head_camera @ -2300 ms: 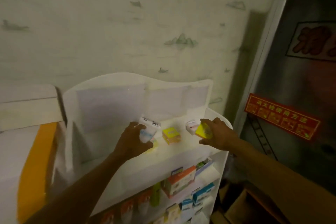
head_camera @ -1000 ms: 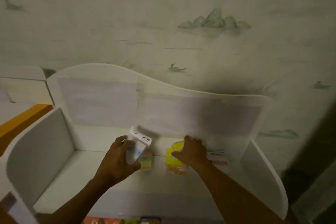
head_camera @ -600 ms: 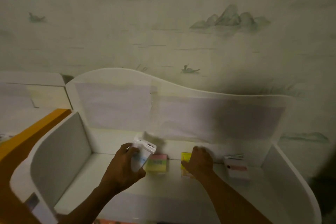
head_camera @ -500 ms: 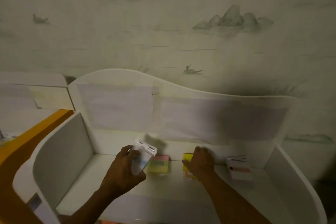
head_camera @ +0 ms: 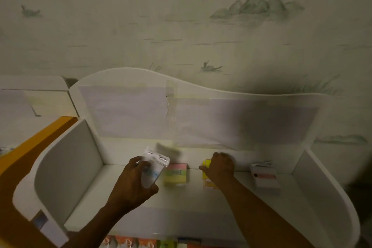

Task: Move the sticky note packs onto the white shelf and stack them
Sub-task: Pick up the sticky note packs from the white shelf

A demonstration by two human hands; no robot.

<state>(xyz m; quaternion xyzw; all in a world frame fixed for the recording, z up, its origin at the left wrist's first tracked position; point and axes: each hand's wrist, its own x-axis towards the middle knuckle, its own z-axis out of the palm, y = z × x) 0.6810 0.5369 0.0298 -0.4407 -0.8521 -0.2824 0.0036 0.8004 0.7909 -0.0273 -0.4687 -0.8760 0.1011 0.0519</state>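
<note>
My left hand (head_camera: 135, 184) grips a clear-wrapped pale blue sticky note pack (head_camera: 154, 167) and holds it tilted just above the top of the white shelf (head_camera: 201, 207). To its right a pink, green and yellow pack (head_camera: 175, 175) lies flat on the shelf. My right hand (head_camera: 219, 168) rests on a yellow pack (head_camera: 206, 169) stacked on an orange-and-yellow one (head_camera: 209, 184); its fingers are hidden behind the knuckles. A white and pink pack (head_camera: 265, 179) lies further right.
The shelf has a wavy back panel (head_camera: 181, 112) and curved side walls (head_camera: 66, 163). An orange board (head_camera: 30, 147) stands to the left. Coloured boxes (head_camera: 141, 242) show on a lower tier at the bottom edge. A painted wall is behind.
My right hand brought the yellow pack left from the shelf's right end onto the orange-and-yellow pack. My left hand kept hold of its wrapped pack. The view came closer to the shelf.
</note>
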